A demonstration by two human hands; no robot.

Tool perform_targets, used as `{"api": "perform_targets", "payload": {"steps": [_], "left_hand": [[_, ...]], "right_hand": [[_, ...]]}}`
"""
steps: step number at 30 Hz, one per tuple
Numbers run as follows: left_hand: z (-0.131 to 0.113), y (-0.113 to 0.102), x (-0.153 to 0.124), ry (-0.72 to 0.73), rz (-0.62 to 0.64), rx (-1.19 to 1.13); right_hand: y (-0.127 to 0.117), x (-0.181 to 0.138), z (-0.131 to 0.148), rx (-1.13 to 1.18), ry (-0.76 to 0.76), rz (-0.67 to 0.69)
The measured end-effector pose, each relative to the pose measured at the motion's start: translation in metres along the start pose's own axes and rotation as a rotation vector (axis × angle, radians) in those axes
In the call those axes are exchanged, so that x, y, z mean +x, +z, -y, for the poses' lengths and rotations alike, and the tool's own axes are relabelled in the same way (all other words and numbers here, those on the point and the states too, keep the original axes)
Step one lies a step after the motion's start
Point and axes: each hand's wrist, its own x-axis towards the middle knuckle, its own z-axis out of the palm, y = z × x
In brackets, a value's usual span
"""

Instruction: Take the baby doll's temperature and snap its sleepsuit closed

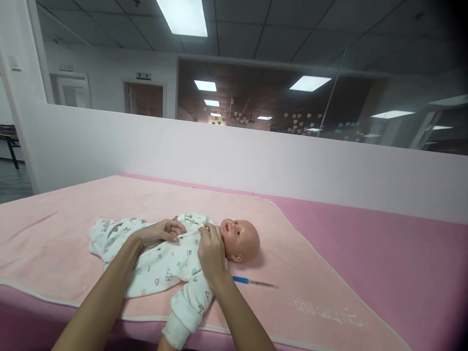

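A baby doll lies on its back, its head toward the right. It wears a white printed romper with long sleeves, one of them reaching over the bed's near edge. At the chest, my left hand has its fingers curled and pinching the romper's front opening. My right hand is closed on the romper near the neckline, beside the doll's chin. The exact grip of its fingertips is partly hidden. Just right of my right wrist lies a thin clear stick with a blue end, perhaps a thermometer.
A peach blanket with a pale edge covers much of a pink padded surface. Behind it runs a low white wall with glass above. A dark table stands at the far left.
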Motion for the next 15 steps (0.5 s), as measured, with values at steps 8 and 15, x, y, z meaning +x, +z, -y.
{"api": "perform_targets", "payload": {"steps": [8, 15], "left_hand": [[-0.001, 0.009, 0.000, 0.048, -0.074, 0.019], [-0.007, 0.010, 0.000, 0.045, -0.023, 0.242]], "right_hand": [[0.009, 0.017, 0.015, 0.093, -0.158, 0.138], [0.009, 0.016, 0.004, 0.239, -0.050, 0.092]]}}
